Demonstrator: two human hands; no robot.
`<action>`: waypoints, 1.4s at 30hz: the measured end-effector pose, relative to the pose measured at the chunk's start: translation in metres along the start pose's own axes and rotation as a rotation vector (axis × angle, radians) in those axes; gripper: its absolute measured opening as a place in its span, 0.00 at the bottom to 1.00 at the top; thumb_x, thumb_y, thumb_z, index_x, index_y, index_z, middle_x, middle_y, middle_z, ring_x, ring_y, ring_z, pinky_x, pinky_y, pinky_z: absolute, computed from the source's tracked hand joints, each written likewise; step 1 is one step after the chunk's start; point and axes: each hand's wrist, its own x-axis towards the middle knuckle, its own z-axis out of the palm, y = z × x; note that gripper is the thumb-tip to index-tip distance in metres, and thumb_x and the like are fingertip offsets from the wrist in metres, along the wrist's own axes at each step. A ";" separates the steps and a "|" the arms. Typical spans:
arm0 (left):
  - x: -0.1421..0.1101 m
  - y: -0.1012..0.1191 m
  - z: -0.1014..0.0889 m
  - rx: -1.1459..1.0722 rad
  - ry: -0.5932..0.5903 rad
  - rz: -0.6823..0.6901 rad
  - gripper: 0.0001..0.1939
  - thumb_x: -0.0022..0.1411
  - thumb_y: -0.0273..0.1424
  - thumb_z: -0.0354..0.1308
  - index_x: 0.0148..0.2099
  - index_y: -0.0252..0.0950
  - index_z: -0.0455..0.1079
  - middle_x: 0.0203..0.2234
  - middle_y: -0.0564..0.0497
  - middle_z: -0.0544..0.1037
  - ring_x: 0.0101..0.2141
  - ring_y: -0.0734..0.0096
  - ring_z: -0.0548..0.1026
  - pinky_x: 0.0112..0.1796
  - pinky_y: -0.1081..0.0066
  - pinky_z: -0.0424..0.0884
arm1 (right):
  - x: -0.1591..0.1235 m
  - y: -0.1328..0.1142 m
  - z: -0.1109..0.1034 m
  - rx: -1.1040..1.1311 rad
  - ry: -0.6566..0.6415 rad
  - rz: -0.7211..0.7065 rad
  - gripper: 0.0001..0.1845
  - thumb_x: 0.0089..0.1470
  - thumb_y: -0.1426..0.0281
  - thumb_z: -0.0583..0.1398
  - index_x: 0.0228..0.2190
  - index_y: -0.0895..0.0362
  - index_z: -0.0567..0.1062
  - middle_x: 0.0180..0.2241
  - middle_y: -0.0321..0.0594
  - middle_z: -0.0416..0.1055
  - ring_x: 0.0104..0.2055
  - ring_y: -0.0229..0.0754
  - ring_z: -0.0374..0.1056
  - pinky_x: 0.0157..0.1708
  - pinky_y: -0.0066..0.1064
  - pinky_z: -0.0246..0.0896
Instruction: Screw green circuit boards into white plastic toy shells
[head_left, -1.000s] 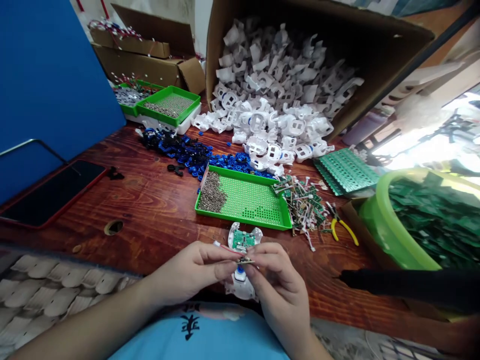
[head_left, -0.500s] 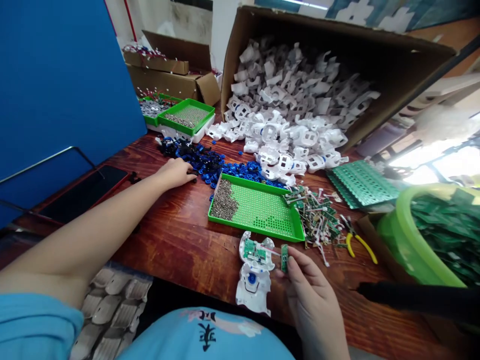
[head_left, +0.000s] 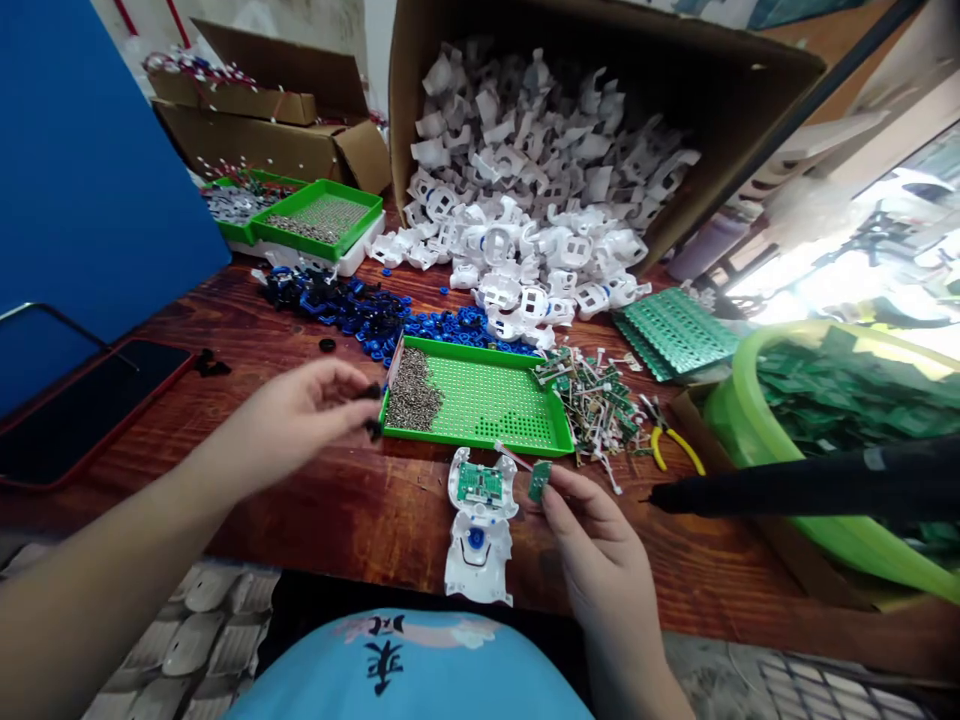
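Observation:
My left hand (head_left: 300,410) hovers above the wooden table, left of the green tray, fingers pinched on a small black part (head_left: 372,392). My right hand (head_left: 592,530) rests near the table's front edge and pinches a small green circuit board (head_left: 538,481), joined by a thin wire to the white plastic shell (head_left: 478,525). That shell lies flat in front of me with a green board and a blue button set in it. The green perforated tray (head_left: 487,405) holds a heap of small screws (head_left: 411,392) at its left end.
A tipped cardboard box (head_left: 600,120) spills white shells. Blue and black parts (head_left: 360,310) lie behind the tray; wired boards (head_left: 596,400), yellow pliers (head_left: 671,445), a green tub of boards (head_left: 840,420) and a black tool (head_left: 810,485) sit right. A phone (head_left: 82,405) lies left.
My left hand drew back from the blue and black parts pile toward me, now pinching a small black part. My right hand kept hold of the small board beside the shell.

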 end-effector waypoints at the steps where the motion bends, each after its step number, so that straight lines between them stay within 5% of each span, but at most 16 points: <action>1: -0.016 0.003 0.008 -0.056 -0.072 -0.016 0.20 0.51 0.43 0.61 0.44 0.40 0.70 0.35 0.50 0.79 0.36 0.61 0.77 0.37 0.66 0.73 | 0.000 0.000 0.000 -0.095 -0.034 -0.081 0.11 0.51 0.68 0.61 0.39 0.51 0.75 0.36 0.37 0.73 0.36 0.37 0.71 0.37 0.29 0.70; 4: -0.049 0.008 0.037 -0.388 -0.322 -0.183 0.14 0.51 0.37 0.64 0.41 0.39 0.74 0.36 0.51 0.80 0.35 0.68 0.77 0.37 0.74 0.72 | 0.001 -0.005 0.004 -0.340 -0.162 -0.288 0.13 0.54 0.73 0.58 0.41 0.48 0.73 0.38 0.36 0.71 0.41 0.36 0.69 0.42 0.28 0.65; 11: -0.058 0.003 0.081 -0.631 -0.396 -0.266 0.08 0.51 0.31 0.65 0.34 0.36 0.70 0.29 0.55 0.79 0.30 0.75 0.76 0.32 0.79 0.71 | -0.003 -0.027 0.011 -0.556 -0.502 -0.450 0.15 0.55 0.78 0.55 0.42 0.50 0.71 0.34 0.34 0.72 0.37 0.33 0.67 0.37 0.24 0.62; 30: -0.076 0.006 0.077 -0.373 -0.373 -0.087 0.06 0.56 0.35 0.60 0.37 0.40 0.73 0.30 0.54 0.79 0.33 0.71 0.76 0.34 0.77 0.71 | 0.004 -0.032 0.008 -0.697 -0.660 -0.549 0.17 0.54 0.79 0.53 0.42 0.52 0.73 0.36 0.38 0.72 0.37 0.34 0.70 0.35 0.23 0.67; 42: -0.072 0.007 0.079 -0.799 -0.409 -0.410 0.07 0.55 0.31 0.62 0.35 0.35 0.68 0.27 0.54 0.76 0.31 0.74 0.76 0.38 0.74 0.73 | -0.004 -0.025 0.021 -0.666 -0.531 -0.407 0.09 0.55 0.74 0.56 0.37 0.54 0.73 0.31 0.37 0.72 0.33 0.35 0.69 0.33 0.25 0.65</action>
